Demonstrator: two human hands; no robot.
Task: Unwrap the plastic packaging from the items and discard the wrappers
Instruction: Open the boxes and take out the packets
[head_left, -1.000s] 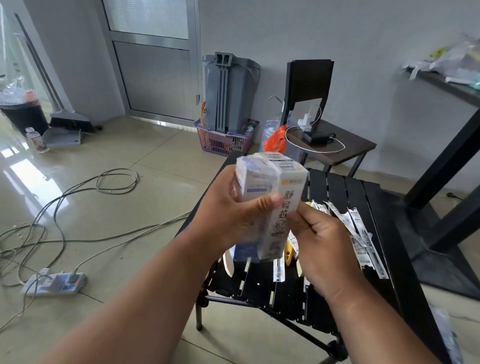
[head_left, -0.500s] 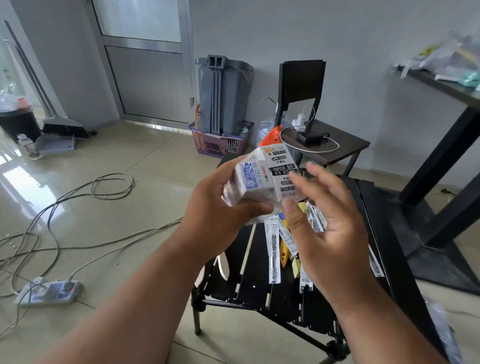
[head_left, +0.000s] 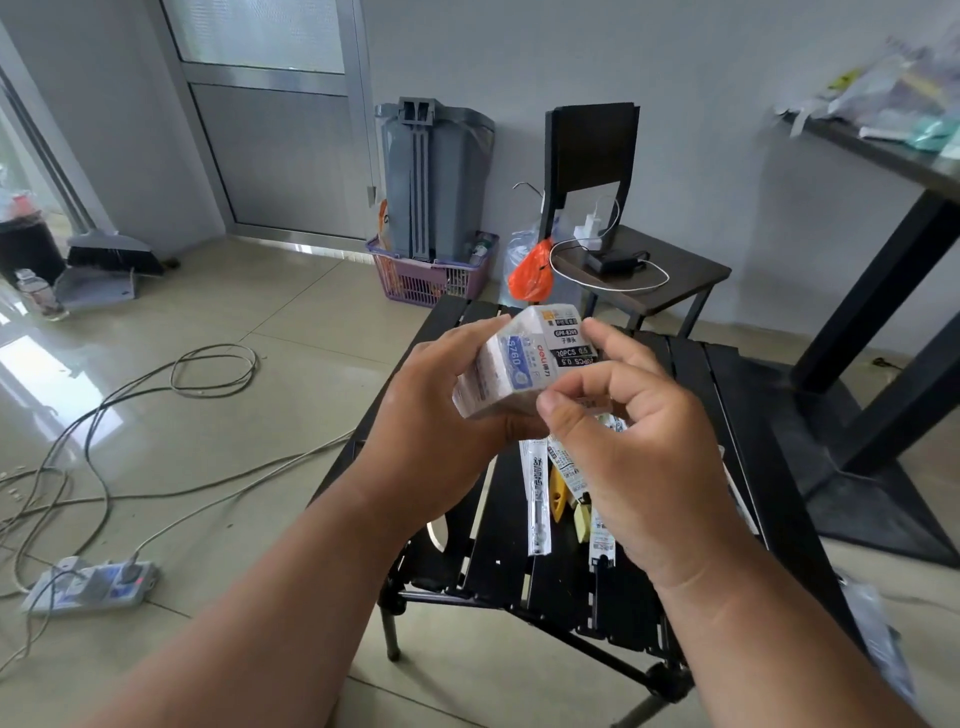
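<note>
While both hands meet above the black slatted table, the scene reads as follows.

Left hand: wrapped round the white box from the left and beneath, fingers behind it and thumb curled under its lower edge; a firm hold.

Right hand: fingers bent and spread at the box's right side, thumb tip just beside the lower right corner. The index finger reaches up by the printed end face; whether it pinches the clear film or only touches it cannot be told.

Box: one, held tilted in the air, glossy plastic wrap on it, a blue label on one face and black printed bands on the end face toward the camera.

Box relative to the grip: between the two hands, cradled in the left, at the fingertips of the right, above the table's far half.

Wrapped pen refills: at least three long thin packets show on the table below the hands; more may lie hidden under the right hand.

Yellow pieces: two small ones, lying among the packets.

Floor: one power strip with cables trailing off, at left.

Far wall: one grey bin standing in a purple basket.
</note>
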